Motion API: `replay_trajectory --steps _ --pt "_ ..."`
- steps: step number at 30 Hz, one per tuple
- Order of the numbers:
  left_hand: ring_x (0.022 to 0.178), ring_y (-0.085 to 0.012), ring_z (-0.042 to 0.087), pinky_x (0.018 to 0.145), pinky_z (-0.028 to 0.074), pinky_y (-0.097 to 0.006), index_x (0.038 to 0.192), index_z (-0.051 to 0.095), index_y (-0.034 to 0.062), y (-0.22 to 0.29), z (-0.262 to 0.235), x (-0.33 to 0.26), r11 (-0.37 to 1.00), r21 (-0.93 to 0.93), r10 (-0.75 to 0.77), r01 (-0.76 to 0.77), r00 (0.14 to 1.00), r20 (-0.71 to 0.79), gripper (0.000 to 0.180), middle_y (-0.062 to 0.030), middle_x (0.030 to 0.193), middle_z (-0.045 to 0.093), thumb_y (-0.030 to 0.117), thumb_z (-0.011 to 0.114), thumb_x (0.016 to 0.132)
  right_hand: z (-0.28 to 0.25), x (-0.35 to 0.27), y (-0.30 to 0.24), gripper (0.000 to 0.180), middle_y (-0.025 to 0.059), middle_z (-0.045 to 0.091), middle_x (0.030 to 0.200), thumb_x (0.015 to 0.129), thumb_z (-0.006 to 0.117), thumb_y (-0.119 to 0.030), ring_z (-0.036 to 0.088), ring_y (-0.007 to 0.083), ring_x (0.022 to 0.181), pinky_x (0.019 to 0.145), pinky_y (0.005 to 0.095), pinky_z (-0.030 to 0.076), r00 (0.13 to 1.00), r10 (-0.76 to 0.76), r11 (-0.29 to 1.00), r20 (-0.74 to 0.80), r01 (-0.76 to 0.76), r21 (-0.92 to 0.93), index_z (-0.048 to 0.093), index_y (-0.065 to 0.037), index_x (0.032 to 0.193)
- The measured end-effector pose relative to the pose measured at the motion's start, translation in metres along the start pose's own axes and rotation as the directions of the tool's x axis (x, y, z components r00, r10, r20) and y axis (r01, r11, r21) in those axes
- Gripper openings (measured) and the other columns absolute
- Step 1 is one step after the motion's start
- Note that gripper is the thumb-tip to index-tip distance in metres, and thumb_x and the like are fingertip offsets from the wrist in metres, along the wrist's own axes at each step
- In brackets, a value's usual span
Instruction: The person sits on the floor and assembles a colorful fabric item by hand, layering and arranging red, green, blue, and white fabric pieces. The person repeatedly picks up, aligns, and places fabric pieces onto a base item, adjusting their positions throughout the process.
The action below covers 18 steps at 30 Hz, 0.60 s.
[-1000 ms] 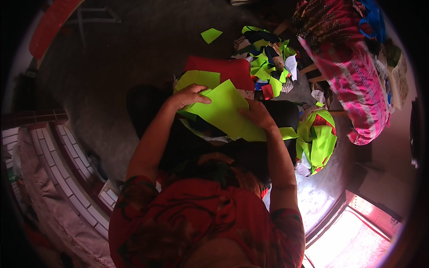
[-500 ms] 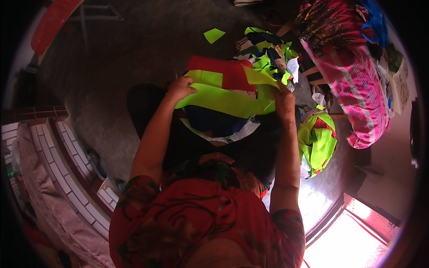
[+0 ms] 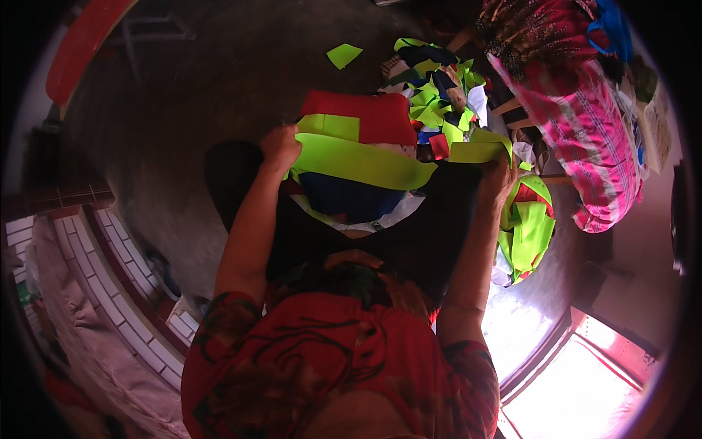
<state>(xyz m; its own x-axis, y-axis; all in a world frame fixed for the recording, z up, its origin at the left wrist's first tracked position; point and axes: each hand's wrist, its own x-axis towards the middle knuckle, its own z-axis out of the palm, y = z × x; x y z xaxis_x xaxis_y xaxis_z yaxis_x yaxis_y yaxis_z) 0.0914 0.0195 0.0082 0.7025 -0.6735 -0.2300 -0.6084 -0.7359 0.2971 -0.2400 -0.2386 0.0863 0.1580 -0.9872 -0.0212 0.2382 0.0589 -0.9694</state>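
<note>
A long yellow-green fabric strip [image 3: 365, 162] stretches across my lap. Its left end is gripped by my closed left hand [image 3: 281, 148]. My right hand [image 3: 499, 175], closed too, holds a smaller yellow-green fabric piece [image 3: 475, 152] out to the right, with a gap between it and the long strip. Behind the strip lie a red fabric piece [image 3: 387, 117] and a small yellow-green patch [image 3: 340, 127]. Dark blue fabric [image 3: 351, 199] shows below the strip, above a pale curved edge [image 3: 384, 222]. The fingertips of both hands are partly hidden.
A heap of mixed scraps [image 3: 439, 91] lies on the floor ahead to the right. One loose scrap [image 3: 344, 55] sits left of it. At my right is a bundle of yellow-green and red fabric [image 3: 528, 230]. Pink checked cloth [image 3: 578, 146] hangs beyond.
My right hand has moved right and slightly down with the smaller piece, which now stands apart from the long strip. My left hand has shifted slightly left, still gripping the strip.
</note>
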Motion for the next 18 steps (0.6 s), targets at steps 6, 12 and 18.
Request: replay_trajectory --steps 6,12,18 --pt "0.094 -0.0319 0.065 0.080 0.050 -0.043 0.101 0.064 0.0115 -0.003 0.003 0.001 0.982 0.178 -0.065 0.062 0.998 0.010 0.033 -0.0121 0.097 0.068 0.026 0.072 0.072 0.008 -0.013 0.003 0.020 0.0019 0.062 0.087 0.095 0.053 -0.019 0.058 0.0101 0.076 0.067 0.0237 0.047 0.994 -0.108 0.966 0.006 0.106 -0.237 0.061 -0.003 0.103" --pt "0.096 -0.0302 0.064 0.086 0.044 -0.045 0.108 0.063 0.0132 -0.007 -0.011 0.003 0.978 0.174 -0.128 0.118 0.991 0.045 0.044 -0.0108 0.102 0.068 0.032 0.076 0.070 0.011 -0.024 0.004 0.018 -0.0005 0.061 0.086 0.095 0.054 -0.015 0.052 0.0062 0.078 0.070 0.0211 0.041 0.965 -0.249 0.896 0.083 0.262 -0.359 0.061 0.000 0.103" --pt "0.098 -0.0290 0.062 0.090 0.043 -0.044 0.112 0.062 0.0123 -0.001 -0.010 -0.005 0.988 0.151 0.060 -0.038 0.987 -0.148 0.051 -0.0110 0.106 0.064 0.035 0.078 0.069 0.006 -0.021 0.013 0.018 0.0012 0.062 0.091 0.095 0.054 -0.012 0.052 0.0076 0.084 0.074 0.0217 0.042 0.963 -0.266 0.927 0.034 0.265 -0.264 0.060 0.000 0.106"
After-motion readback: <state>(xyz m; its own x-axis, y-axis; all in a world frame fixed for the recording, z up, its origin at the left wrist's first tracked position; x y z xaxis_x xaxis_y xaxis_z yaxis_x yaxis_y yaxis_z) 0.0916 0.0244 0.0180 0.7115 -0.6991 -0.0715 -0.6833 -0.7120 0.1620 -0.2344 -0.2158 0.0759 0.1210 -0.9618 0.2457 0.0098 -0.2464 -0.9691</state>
